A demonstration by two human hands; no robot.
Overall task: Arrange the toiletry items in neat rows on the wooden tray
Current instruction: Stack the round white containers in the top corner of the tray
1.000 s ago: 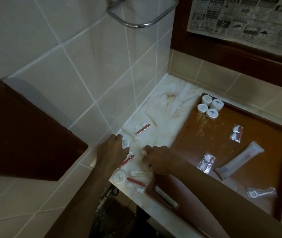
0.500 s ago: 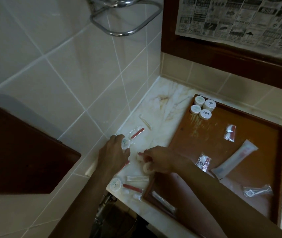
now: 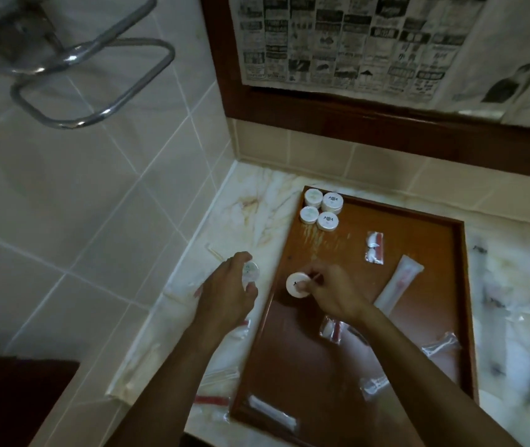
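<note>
A wooden tray [image 3: 347, 366] lies on the marble counter. Several small white round jars [image 3: 321, 210] stand grouped in its far left corner. My right hand [image 3: 328, 290] is over the tray's left side and pinches a white round jar [image 3: 296, 285]. My left hand [image 3: 229, 293] hovers over the counter just left of the tray and grips another white round jar [image 3: 250, 271]. On the tray also lie a white tube [image 3: 397, 287] and several clear sachets, one [image 3: 375, 247] near the far middle, one [image 3: 331, 329] partly under my right wrist.
More clear packets lie on the marble counter [image 3: 257, 204] left of the tray, among them one with a red stick [image 3: 210, 400]. A tiled wall rises on the left with a chrome rack [image 3: 89, 82]. A newspaper-covered mirror frame [image 3: 354, 117] stands behind.
Both hands have lifted off the counter, each with a round jar. My right hand moved right, over the tray. The camera swung right and up.
</note>
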